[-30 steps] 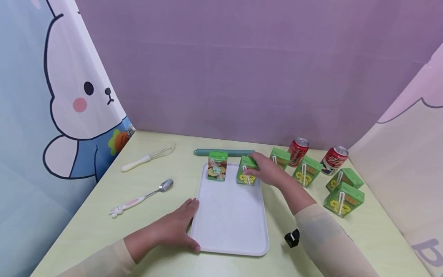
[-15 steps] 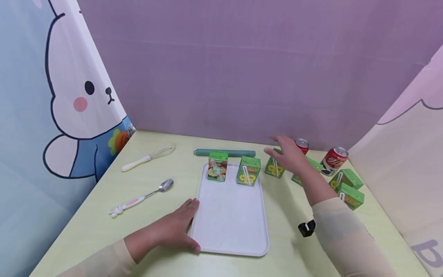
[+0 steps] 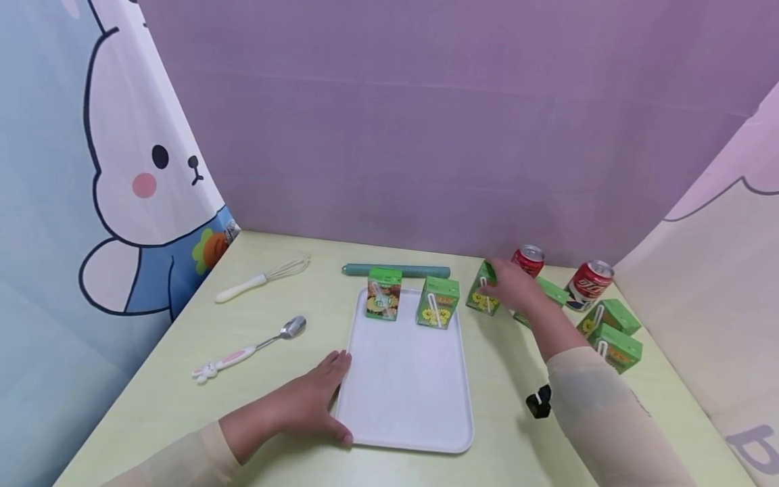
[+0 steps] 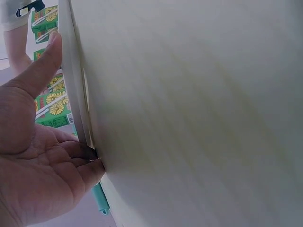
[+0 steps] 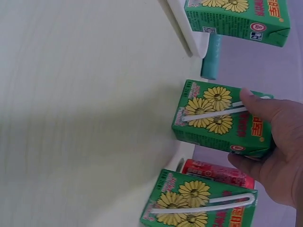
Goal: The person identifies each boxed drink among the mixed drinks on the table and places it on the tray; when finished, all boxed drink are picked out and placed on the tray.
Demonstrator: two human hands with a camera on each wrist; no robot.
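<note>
My left hand rests on the left edge of a white tray, thumb and fingers spread apart. In the left wrist view its thumb lies straight along the rim. My right hand grips the top of a green drink carton with yellow flowers and a white straw. That carton stands upright on the table, right of the tray's far corner; the thumb presses its front and the other fingers go behind. Upright at the tray's far end are a brown-fronted green carton and a flowered one.
Several more cartons stand to the right, partly behind my right arm, with two red cans behind them. A teal stick lies beyond the tray. On the left lie a whisk and a rabbit-handled spoon.
My right hand has let go of the flowered carton on the tray, moved right, and taken hold of another carton on the table. The left hand has stayed at the tray's edge.
</note>
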